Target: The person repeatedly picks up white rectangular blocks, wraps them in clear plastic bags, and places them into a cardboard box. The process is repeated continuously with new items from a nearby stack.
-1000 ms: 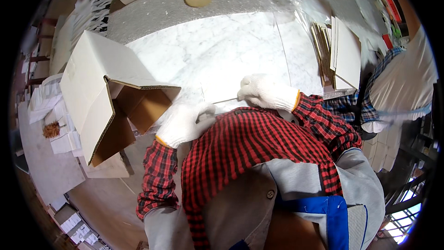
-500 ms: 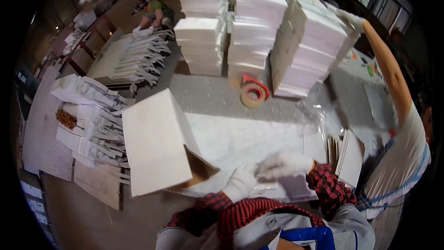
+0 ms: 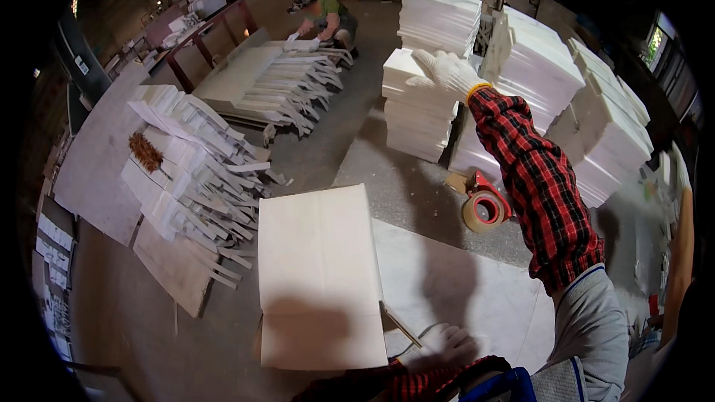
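Note:
My right hand [image 3: 445, 74], in a white knit glove with a yellow cuff, reaches far forward. Its fingers are spread over the top of the nearest stack of thin white slabs [image 3: 418, 123], with nothing seen held in them. My left hand [image 3: 447, 344], also gloved, stays low in front of me on a white flat surface [image 3: 477, 275]. Its fingers lie loosely bent beside the brown open flap of a white cardboard box [image 3: 320, 253]. The box stands at the left end of that surface. A red tape dispenser with a tape roll [image 3: 484, 210] lies beyond it, left of my right forearm.
Taller stacks of white slabs [image 3: 540, 67] stand behind and to the right. Leftward, white pieces with long strips [image 3: 194, 167] lie on a board with a brown tuft [image 3: 145, 151]. A person [image 3: 328, 22] crouches far off; another's bare arm [image 3: 681, 253] shows at the right edge.
My right hand has gone from beside my left hand out to the slab stack. My view has swung left. The person on the right has drawn their arm back from the stacks.

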Available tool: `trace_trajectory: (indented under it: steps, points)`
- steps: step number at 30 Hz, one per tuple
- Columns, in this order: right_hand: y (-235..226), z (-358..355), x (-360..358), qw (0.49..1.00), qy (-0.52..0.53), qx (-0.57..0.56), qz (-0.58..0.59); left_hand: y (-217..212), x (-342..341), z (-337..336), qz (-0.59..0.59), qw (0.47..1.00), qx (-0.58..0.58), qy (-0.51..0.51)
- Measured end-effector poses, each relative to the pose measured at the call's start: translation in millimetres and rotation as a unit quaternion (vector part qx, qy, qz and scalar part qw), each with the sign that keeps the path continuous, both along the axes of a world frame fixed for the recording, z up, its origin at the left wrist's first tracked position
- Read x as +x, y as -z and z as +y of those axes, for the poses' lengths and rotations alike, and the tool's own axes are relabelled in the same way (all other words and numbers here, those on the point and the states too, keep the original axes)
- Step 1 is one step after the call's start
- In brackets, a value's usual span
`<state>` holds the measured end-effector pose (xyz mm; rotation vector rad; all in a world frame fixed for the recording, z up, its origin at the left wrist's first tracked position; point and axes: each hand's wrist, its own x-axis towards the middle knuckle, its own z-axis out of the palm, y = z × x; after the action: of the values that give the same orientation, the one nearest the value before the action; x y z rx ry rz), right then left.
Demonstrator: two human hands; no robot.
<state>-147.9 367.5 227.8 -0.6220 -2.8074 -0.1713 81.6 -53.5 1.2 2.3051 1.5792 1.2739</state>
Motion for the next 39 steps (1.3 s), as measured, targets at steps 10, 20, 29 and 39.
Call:
trace_trajectory:
  steps: [10, 20, 29, 39]
  points:
    - [-7.6, -32.0, 5.2, 0.987, -0.037, 0.115, 0.108, -11.1, -16.6, 10.8, -0.038, 0.999, 0.020, 0.028]
    - [16.4, -138.7, 163.5, 0.971, -0.130, -0.083, 0.183, -23.5, -12.5, -2.8, 0.074, 0.997, -0.007, 0.008]
    - [155.7, -287.0, 367.3, 0.952, -0.037, -0.294, 0.074, -37.7, 0.0, -12.8, 0.192, 0.958, -0.193, 0.084]
    - [163.7, -346.9, 395.9, 0.965, -0.036, -0.258, 0.012, -28.5, 8.1, -83.2, 0.105, 0.979, -0.110, 0.139]
